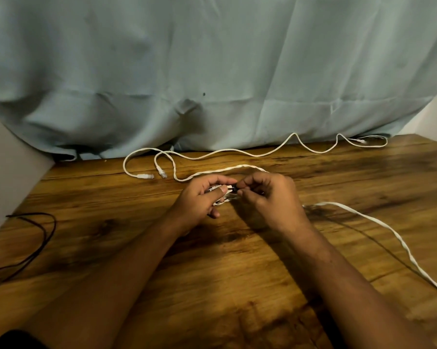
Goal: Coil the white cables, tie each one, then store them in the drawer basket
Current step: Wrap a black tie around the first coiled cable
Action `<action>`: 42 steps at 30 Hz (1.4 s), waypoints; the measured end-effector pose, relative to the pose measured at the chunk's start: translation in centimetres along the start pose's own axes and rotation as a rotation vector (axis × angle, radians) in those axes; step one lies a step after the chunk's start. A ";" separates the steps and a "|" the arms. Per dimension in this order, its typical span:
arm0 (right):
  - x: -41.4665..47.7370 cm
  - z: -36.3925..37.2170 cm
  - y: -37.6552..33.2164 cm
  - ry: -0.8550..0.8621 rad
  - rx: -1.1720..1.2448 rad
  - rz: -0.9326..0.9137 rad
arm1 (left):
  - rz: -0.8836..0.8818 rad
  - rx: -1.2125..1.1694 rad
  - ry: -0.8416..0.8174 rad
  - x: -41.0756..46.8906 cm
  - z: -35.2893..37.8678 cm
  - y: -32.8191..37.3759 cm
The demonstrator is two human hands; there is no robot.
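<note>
The wooden worktop has a brown surface with dark grain, and the light on it is warm and rather dim. Behind its far edge hangs a wrinkled pale blue cloth, and a plain light wall stands at the left side.

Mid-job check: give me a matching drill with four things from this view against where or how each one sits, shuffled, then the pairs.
1 left hand
2 right hand
3 black cable
4 loose white cable

a lies at the left edge of the table
b pinches a small black piece
c sprawls along the far edge
d grips bunched white cable

Pairs: 1-d, 2-b, 3-a, 4-c
</note>
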State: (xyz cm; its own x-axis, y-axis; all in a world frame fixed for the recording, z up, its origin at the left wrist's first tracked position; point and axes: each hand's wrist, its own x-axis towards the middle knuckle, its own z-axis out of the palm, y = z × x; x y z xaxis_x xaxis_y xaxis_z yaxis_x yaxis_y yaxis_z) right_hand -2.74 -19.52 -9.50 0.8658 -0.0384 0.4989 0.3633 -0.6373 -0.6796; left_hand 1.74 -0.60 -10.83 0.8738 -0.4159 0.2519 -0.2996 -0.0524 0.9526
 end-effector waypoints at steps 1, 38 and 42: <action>0.0 -0.1 0.0 -0.007 0.014 0.013 | -0.003 -0.005 -0.001 0.0 0.0 0.0; -0.4 0.9 0.1 0.021 0.071 -0.205 | 0.012 0.021 -0.013 -0.3 -0.3 0.3; -0.4 0.5 -0.1 -0.007 -0.053 -0.267 | -0.012 0.034 -0.123 -0.5 -1.0 0.7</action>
State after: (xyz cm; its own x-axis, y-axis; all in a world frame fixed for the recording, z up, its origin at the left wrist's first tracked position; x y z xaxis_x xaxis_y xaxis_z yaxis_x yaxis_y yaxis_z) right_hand -2.95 -19.07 -9.84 0.7444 0.1413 0.6526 0.5602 -0.6639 -0.4953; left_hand 1.50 0.48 -10.10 0.8244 -0.5232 0.2158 -0.3040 -0.0878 0.9486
